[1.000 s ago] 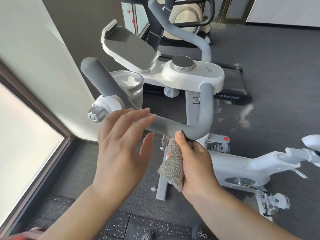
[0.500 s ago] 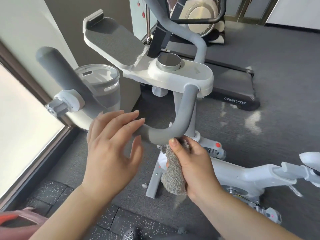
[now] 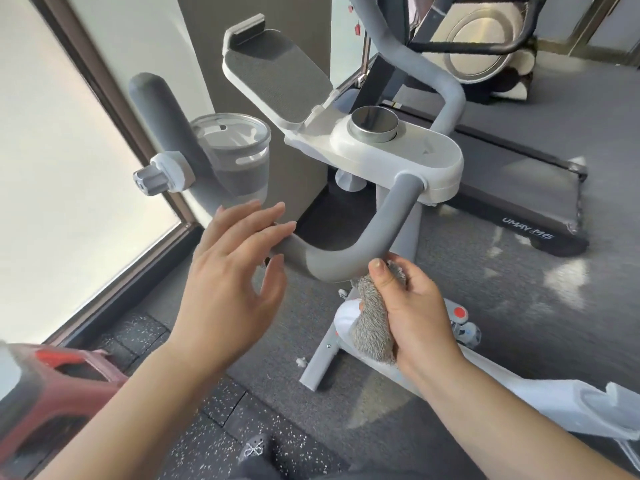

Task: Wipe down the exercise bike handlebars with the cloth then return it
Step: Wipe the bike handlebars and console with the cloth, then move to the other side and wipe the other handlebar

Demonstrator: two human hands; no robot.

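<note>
Grey fuzzy cloth [image 3: 374,323] sits bunched in your right hand [image 3: 415,313], fingers curled round it, thumb on top, its upper end pressed against the underside of the handlebar [image 3: 349,261] at the low bend. Your left hand [image 3: 228,278] is spread, fingers straight and relaxed, holding nothing; the fingertips hover at the bar's near stretch, and whether they touch it is unclear.

Head view, the only one: wiping looks to be in mid-course. To do it well, wrap the cloth round the foam tube rather than dabbing from below, and drag along the curve up towards the white console [image 3: 398,154]. Steady the bar with the free hand so it doesn't swing. The left upright grip [image 3: 162,123] and the far loop behind the console look still to do, as a guess.

Edges and room: the adjuster knob [image 3: 149,180] sticks out just beside the upright grip, so it may snag cloth. A clear cup [image 3: 235,157] sits in its holder close behind that grip; mind it. The tablet tray [image 3: 273,74] overhangs above. The window [image 3: 52,168] closes off the left. There is open floor [image 3: 519,289] to the right, with a treadmill [image 3: 519,202] beyond. The bike frame [image 3: 502,375] runs low beneath your right forearm. Where the cloth goes back is not visible.
</note>
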